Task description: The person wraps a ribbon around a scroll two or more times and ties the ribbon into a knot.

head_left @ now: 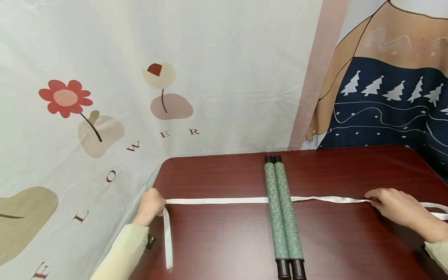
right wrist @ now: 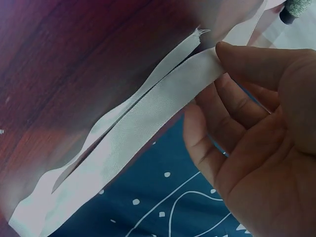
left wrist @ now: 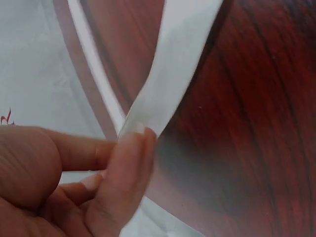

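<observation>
Two slim green-patterned scroll-like rolls [head_left: 280, 210] with dark end caps lie side by side on the table, pointing away from me. A white ribbon [head_left: 217, 201] runs crosswise under both. At the table's left edge, my left hand [head_left: 150, 204] pinches the ribbon between thumb and finger, and a short tail hangs toward me. Over the right part, my right hand [head_left: 397, 206] pinches the other side between thumb and fingers. In the right wrist view the loose ribbon [right wrist: 133, 128] past that hand folds back to a frayed end.
The dark red wooden table [head_left: 325, 237] has rounded far corners. Behind it and along its left hangs a pale curtain [head_left: 231, 89] printed with flowers and letters. A printed figure in brown and navy [head_left: 385, 97] fills the back right.
</observation>
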`<action>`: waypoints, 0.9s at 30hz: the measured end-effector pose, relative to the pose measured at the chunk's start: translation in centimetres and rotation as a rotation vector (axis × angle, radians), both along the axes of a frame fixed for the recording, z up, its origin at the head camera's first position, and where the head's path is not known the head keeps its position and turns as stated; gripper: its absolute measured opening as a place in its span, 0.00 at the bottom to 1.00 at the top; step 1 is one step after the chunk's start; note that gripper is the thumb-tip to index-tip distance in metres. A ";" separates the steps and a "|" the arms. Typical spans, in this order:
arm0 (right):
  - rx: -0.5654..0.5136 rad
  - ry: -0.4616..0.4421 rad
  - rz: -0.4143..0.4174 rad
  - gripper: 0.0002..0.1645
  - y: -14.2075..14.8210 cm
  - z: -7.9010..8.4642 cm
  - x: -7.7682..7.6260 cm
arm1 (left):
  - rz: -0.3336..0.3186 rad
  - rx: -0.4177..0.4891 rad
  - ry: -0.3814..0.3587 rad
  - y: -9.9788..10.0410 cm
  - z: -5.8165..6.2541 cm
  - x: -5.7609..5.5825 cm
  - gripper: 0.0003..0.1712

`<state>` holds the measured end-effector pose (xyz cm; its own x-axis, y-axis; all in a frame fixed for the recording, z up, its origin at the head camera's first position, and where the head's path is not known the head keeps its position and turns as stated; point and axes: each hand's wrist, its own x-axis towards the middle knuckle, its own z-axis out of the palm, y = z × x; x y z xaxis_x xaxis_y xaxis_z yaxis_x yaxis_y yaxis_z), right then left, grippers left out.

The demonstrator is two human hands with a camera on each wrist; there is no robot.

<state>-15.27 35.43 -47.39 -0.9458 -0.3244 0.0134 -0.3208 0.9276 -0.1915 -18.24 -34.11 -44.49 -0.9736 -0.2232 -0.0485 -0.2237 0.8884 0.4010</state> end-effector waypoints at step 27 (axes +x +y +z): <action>-0.024 0.032 0.092 0.14 -4.9 0.1 -0.1 | -0.656 -0.170 0.089 21.0 -1.4 0.2 0.22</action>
<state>-15.38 30.50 -47.28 -0.9110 -0.4091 0.0516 -0.4108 0.8892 -0.2014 -18.09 -13.07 -45.89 -0.9087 0.4170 0.0211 0.4099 0.8811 0.2358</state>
